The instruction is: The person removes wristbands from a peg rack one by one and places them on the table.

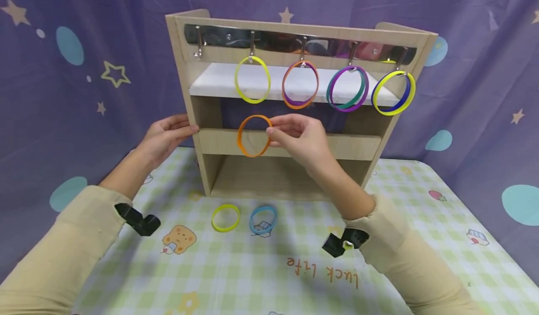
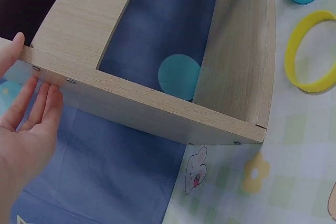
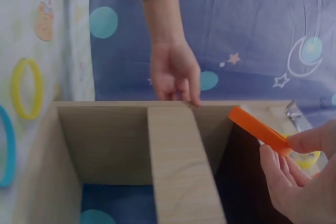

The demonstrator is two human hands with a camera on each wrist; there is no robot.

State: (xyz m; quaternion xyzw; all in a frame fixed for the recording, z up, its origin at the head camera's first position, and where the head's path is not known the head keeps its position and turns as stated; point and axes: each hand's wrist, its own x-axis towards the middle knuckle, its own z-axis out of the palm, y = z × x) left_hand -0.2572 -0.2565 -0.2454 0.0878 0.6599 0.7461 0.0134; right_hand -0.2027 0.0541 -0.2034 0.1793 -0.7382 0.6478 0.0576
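Note:
My right hand (image 1: 301, 139) pinches an orange silicone wristband (image 1: 241, 139) between thumb and fingers, in front of the wooden shelf unit (image 1: 290, 145) and below the hooks. The right wrist view shows the orange wristband (image 3: 260, 129) edge-on, with the thumb on one face. My left hand (image 1: 166, 137) touches the unit's left side panel. In the left wrist view, the thumb of this left hand (image 2: 26, 140) lies by the panel's front edge, its fairly straight fingertips against the outer face. A yellow wristband (image 1: 214, 220) and a light blue wristband (image 1: 251, 223) lie on the tablecloth.
A metal hook rail (image 1: 269, 41) runs along the unit's top. Its leftmost hook (image 1: 199, 43) is bare. The others carry a yellow wristband (image 1: 237, 85), an orange one (image 1: 317, 83) with purple, a purple one (image 1: 367, 88) with teal, and a yellow one (image 1: 413, 95) with blue.

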